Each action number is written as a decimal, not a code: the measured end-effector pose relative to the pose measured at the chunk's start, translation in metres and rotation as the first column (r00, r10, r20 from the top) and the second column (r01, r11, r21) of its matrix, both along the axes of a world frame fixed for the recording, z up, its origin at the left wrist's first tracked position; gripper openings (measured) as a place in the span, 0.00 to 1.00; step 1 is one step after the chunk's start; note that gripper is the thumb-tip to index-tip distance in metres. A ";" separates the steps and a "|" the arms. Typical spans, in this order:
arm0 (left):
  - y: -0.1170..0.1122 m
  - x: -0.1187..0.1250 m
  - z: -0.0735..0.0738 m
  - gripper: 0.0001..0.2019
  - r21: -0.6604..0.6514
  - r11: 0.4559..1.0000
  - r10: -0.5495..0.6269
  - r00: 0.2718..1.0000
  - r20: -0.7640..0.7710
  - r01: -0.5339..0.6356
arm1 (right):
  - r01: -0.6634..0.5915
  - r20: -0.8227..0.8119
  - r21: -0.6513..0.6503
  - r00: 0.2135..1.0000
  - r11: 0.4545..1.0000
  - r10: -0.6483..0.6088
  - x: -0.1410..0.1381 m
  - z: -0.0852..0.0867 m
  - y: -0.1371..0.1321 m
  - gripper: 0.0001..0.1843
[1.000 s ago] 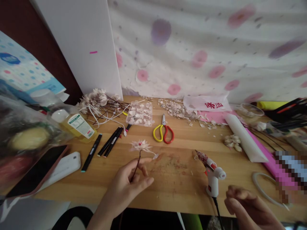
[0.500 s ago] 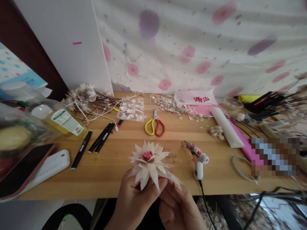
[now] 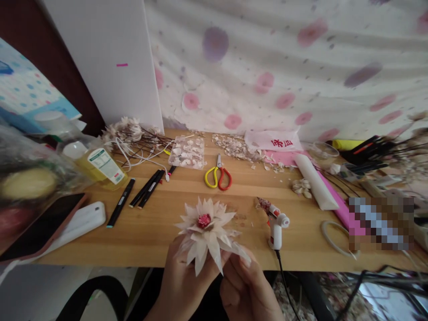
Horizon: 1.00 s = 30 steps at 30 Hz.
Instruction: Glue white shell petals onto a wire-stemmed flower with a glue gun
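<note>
A handmade white flower (image 3: 206, 232) with pointed petals and a red centre faces the camera at the near edge of the wooden table (image 3: 167, 223). My left hand (image 3: 182, 285) is closed around it from below and behind. My right hand (image 3: 247, 290) pinches one of its lower right petals. A white hot glue gun (image 3: 275, 223) stands on the table just right of the flower, its black cord running off the near edge.
Yellow and red scissors (image 3: 219, 177), a clear tray of petal pieces (image 3: 187, 153), black markers (image 3: 140, 194), a yellow bottle (image 3: 96, 165), a phone (image 3: 40, 229), a white case (image 3: 80, 223), finished flower stems (image 3: 130, 133), a white roll (image 3: 316, 182) and a wire ring (image 3: 334, 238) lie on the table.
A second ago my left hand held the flower by its stem over the table and my right hand was apart. Both hands now hold it close, blossom facing me.
</note>
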<state>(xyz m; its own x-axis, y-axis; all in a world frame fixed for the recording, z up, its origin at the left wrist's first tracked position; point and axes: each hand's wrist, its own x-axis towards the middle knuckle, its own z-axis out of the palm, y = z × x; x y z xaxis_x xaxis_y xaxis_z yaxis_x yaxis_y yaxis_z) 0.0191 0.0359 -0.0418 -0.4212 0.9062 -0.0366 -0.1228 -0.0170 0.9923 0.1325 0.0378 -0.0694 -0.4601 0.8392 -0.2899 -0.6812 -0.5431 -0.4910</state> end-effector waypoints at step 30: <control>-0.005 -0.044 -0.028 0.03 0.170 0.960 -0.115 0.866 -0.486 0.223 | 0.045 0.104 -0.110 0.994 0.993 -0.033 -0.014 -0.003 -0.003 0.21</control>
<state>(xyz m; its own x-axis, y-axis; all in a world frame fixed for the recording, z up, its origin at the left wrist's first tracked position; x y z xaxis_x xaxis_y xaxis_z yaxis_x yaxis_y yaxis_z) -0.0251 0.0312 -0.0696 -0.1789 0.9276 0.3278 0.3331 -0.2564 0.9074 0.1189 0.0350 -0.0727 -0.3910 0.8152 -0.4272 -0.6523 -0.5729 -0.4963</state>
